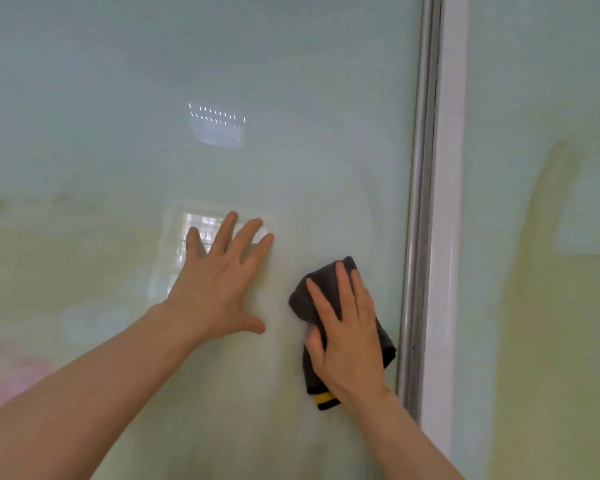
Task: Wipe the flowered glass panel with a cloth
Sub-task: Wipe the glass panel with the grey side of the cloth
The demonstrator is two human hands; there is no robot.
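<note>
1. Cloth (329,282) in the head view: a dark grey rag with a yellow-and-black edge, pressed flat against the glass panel (222,81) beneath the right hand (350,341). It shows above the fingertips and below the heel of the hand.
2. The right hand's fingers (345,289) lie straight and slightly spread over the cloth, the thumb at its left edge; they press it rather than curl round it.
3. The left hand (215,289) is spread wide, fingers straight and fanned, palm flat on the bare glass just left of the cloth. It holds nothing and looks to be bracing.
4. The white frame (444,237) runs upright just right of the right hand's little finger.
5. The panel is pale green above the fingertips and yellowish below them, with a pink blur, perhaps a flower, far left of the left wrist.
6. Wiping appears under way near the panel's right edge. No clear boundary between wiped and unwiped glass shows, so progress cannot be told; much of the panel may remain.
</note>
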